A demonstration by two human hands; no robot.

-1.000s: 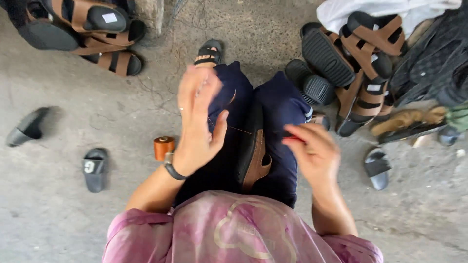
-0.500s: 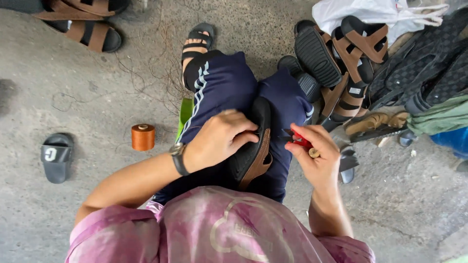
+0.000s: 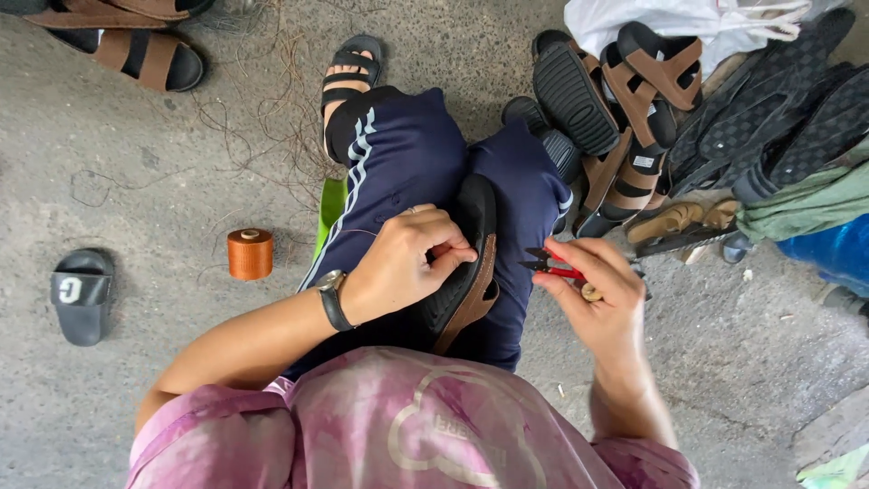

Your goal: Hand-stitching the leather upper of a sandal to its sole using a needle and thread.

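far left i see a black slide sandal (image 3: 81, 294) lying alone on the concrete floor (image 3: 136, 163), and nearer in an orange thread spool (image 3: 250, 253) standing upright. my left hand (image 3: 405, 263) rests on my navy-trousered lap (image 3: 407, 163), fingers curled tight and pinching the edge of a black sandal with a brown strap (image 3: 466, 272) that lies across my knees. just right of it my right hand (image 3: 593, 294) holds small red-handled snips (image 3: 552, 265), fingers closed around the handles, blades pointing toward the sandal without touching it. farther right a pile of brown and black sandals (image 3: 625, 109) leans against bags.
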